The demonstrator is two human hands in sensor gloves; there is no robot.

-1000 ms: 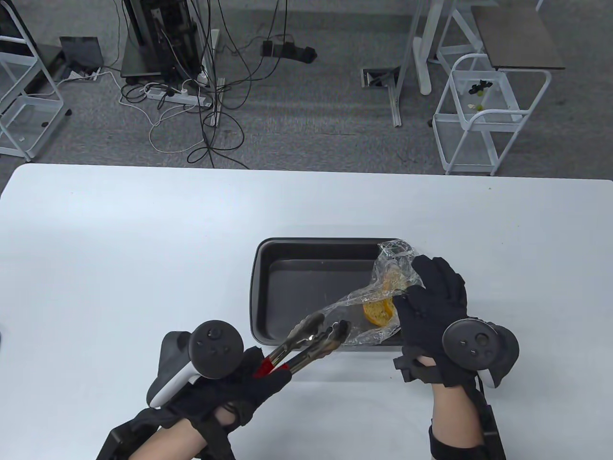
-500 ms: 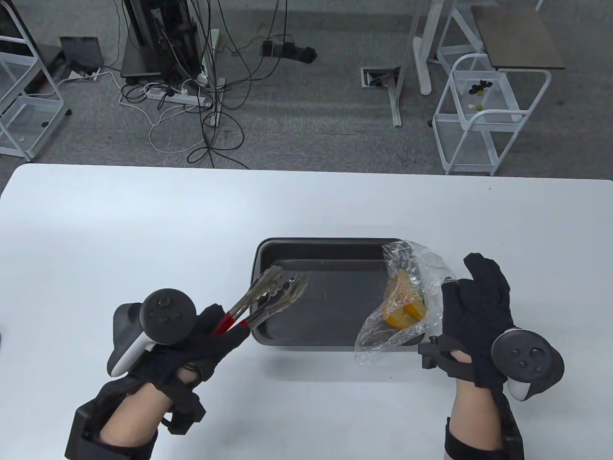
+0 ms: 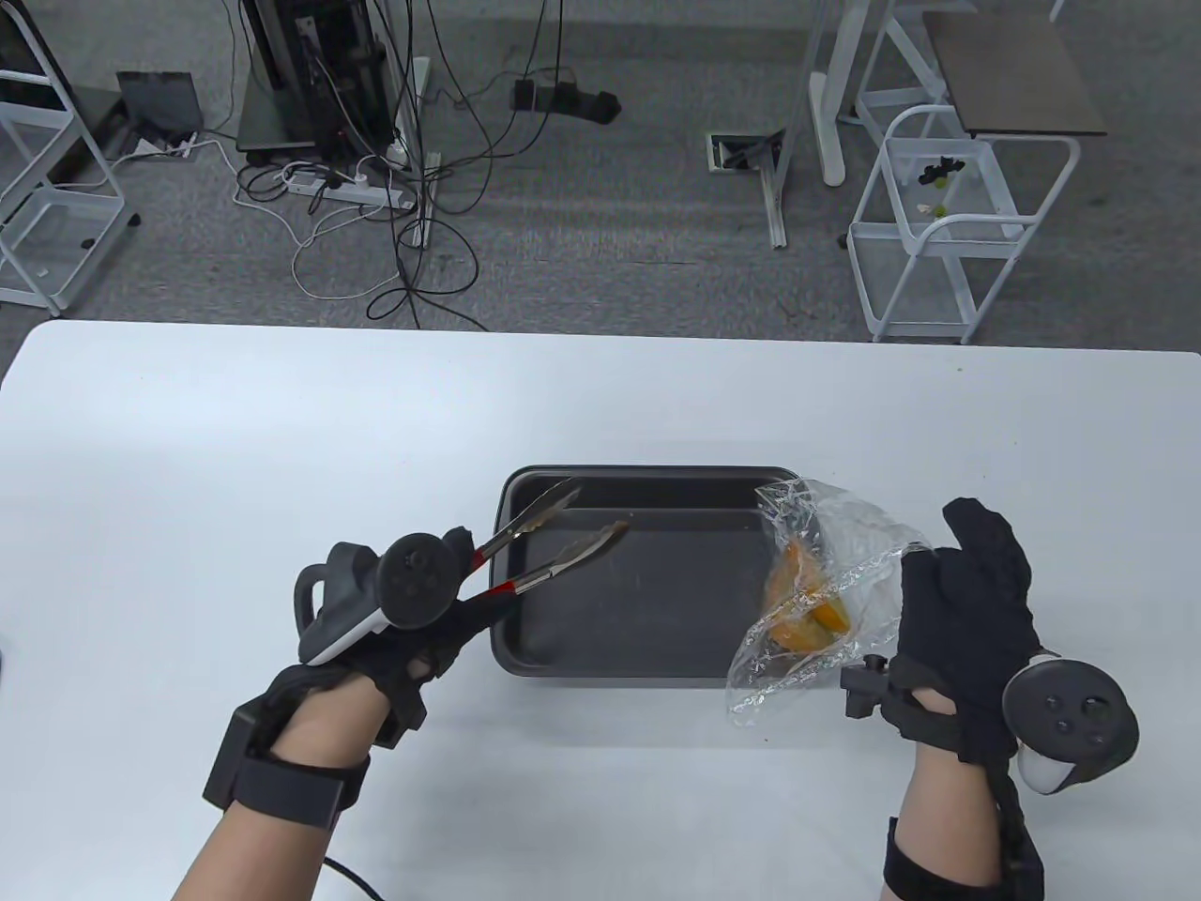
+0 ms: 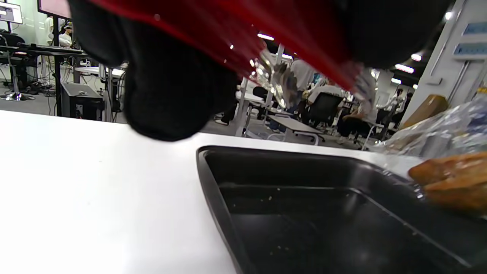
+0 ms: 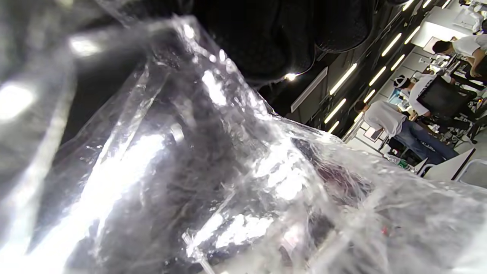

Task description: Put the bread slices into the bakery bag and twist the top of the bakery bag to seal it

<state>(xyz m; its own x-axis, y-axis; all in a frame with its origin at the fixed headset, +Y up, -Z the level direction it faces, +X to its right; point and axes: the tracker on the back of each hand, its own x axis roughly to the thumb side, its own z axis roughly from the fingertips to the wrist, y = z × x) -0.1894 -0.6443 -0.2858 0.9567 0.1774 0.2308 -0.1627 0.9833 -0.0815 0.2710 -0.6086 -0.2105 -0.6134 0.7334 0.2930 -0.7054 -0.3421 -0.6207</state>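
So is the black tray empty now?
Empty: the tray shows only bare dark floor, and the bread sits inside the bag.

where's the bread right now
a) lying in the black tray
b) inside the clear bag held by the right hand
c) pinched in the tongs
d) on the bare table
b: the orange-brown bread slices show through the clear bag gripped by the right hand; the black tray and the tongs hold none.

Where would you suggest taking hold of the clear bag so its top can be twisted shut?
Probably at the loose open end of the bag, near the table's front edge, coming from the left. The bread slices sit farther in, so that end is empty film, and the right hand holds the other side.
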